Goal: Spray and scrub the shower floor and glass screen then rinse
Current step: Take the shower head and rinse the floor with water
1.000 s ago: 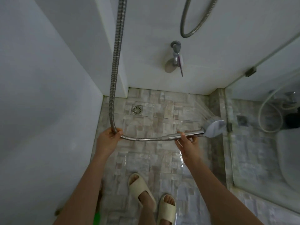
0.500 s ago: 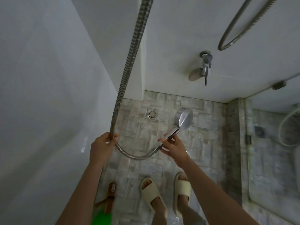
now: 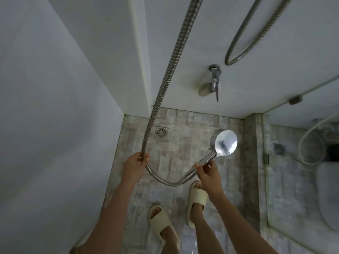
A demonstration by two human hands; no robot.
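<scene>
My right hand [image 3: 208,174] grips the chrome handle of the shower head [image 3: 224,143], whose round face points away toward the far right of the wet tiled shower floor [image 3: 183,154]. My left hand [image 3: 134,163] holds the ribbed metal hose [image 3: 176,57] where it bends; the hose climbs out of the top of the frame. The glass screen [image 3: 297,162] stands along the right side, past a tiled kerb. No water stream is visible.
A square floor drain [image 3: 161,132] sits in the far left corner. A wall tap [image 3: 214,79] and a second hose loop [image 3: 253,32] hang on the back wall. My feet in cream slippers [image 3: 162,221] stand on the tiles. A toilet [image 3: 328,189] shows behind the glass.
The shower head swung from the far right to the middle, then back rightward and tilted up. My feet shifted, and the view moved left and closer.
</scene>
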